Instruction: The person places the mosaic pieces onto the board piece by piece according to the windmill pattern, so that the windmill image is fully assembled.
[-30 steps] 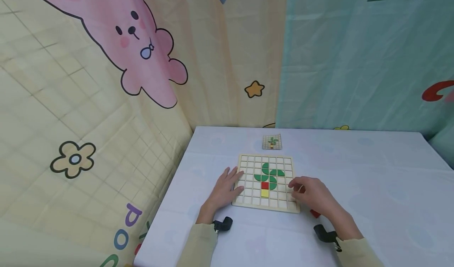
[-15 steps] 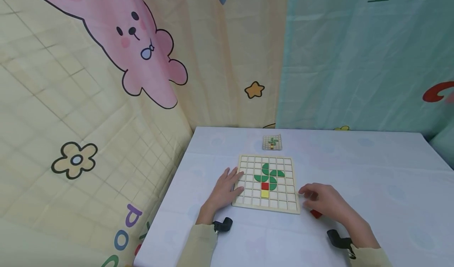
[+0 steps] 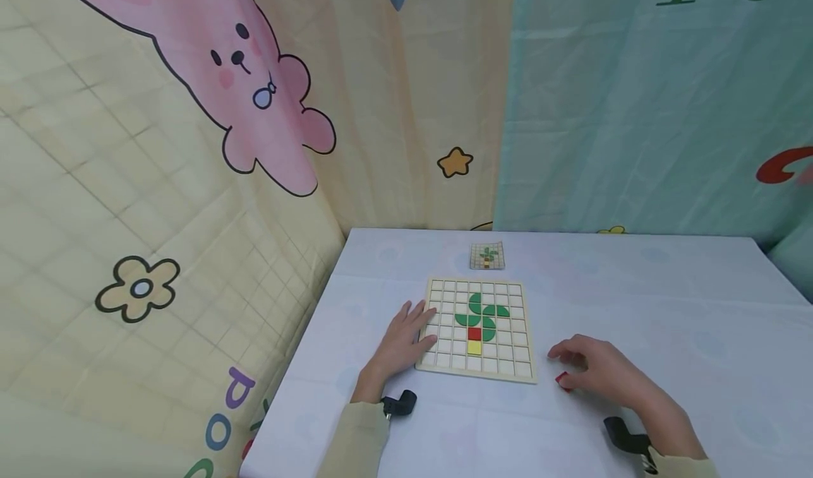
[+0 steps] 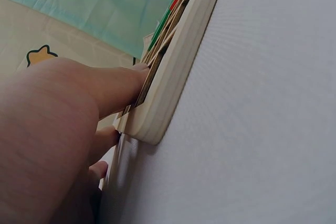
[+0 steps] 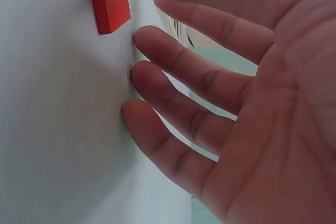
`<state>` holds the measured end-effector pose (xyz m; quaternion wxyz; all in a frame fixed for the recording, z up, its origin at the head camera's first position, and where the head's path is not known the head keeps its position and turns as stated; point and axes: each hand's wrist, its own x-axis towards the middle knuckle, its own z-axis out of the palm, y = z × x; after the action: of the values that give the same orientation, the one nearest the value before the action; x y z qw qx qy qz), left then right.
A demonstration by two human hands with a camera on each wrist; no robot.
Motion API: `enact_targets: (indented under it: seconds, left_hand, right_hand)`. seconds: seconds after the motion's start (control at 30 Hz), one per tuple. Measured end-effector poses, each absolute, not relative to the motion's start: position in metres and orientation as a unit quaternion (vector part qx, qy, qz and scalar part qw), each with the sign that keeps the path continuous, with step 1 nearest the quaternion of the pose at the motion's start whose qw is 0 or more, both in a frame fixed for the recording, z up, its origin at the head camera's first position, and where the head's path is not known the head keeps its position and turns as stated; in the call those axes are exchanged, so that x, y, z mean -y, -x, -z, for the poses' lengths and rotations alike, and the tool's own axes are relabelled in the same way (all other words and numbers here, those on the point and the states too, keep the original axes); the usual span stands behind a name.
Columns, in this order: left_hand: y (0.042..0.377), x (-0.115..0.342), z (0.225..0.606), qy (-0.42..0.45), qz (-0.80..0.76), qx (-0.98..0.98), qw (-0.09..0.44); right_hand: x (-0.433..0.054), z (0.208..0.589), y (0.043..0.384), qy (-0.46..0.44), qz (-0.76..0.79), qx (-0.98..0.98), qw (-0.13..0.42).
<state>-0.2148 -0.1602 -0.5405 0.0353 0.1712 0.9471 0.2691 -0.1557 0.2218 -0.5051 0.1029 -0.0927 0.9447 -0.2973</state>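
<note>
A square wooden grid board [image 3: 512, 356] lies on the table. Set in its cells are several green rounded pieces [image 3: 488, 332], a red square [image 3: 474, 333] and a yellow square [image 3: 474, 348] below it. My left hand [image 3: 399, 340] rests on the board's left edge with fingers spread; in the left wrist view its thumb presses the frame near a corner. Right of the board, my right hand [image 3: 603, 368] is lowered over a loose red block [image 3: 562, 380]. The right wrist view shows that red block [image 5: 110, 3] beside the thumb, the other fingers loosely bent and their tips at the tabletop.
Behind the board lies a small pattern card [image 3: 487, 255] printed with a similar green, red and yellow figure. A white cloth covers the table [image 3: 667, 308]. Printed curtains [image 3: 419, 97] hang along the back and left sides. Each wrist wears a black camera mount [image 3: 625, 435].
My right hand has moved from the board's right edge rightward and toward me, down to the loose red block. The left hand and the pieces on the board have stayed put.
</note>
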Motion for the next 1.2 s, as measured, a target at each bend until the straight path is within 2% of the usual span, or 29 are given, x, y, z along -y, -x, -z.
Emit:
enact_targets:
  seconds: [0.3, 0.77, 1.2]
  left_hand:
    - [0.2142, 0.1604, 0.5421, -0.169, -0.263, -0.949, 0.037]
    - [0.2156, 0.1601, 0.5417, -0.174, -0.258, -0.950, 0.033]
    - [0.2171, 0.1593, 0.5437, -0.170, -0.260, -0.950, 0.032]
  right_hand:
    - [-0.2259, 0.5075, 0.1510, 0.086, 0.295, -0.945, 0.112]
    - [-0.2277, 0.5091, 0.1521, 0.104, 0.296, -0.945, 0.091]
    - [-0.2281, 0.5114, 0.1561, 0.092, 0.295, -0.944, 0.116]
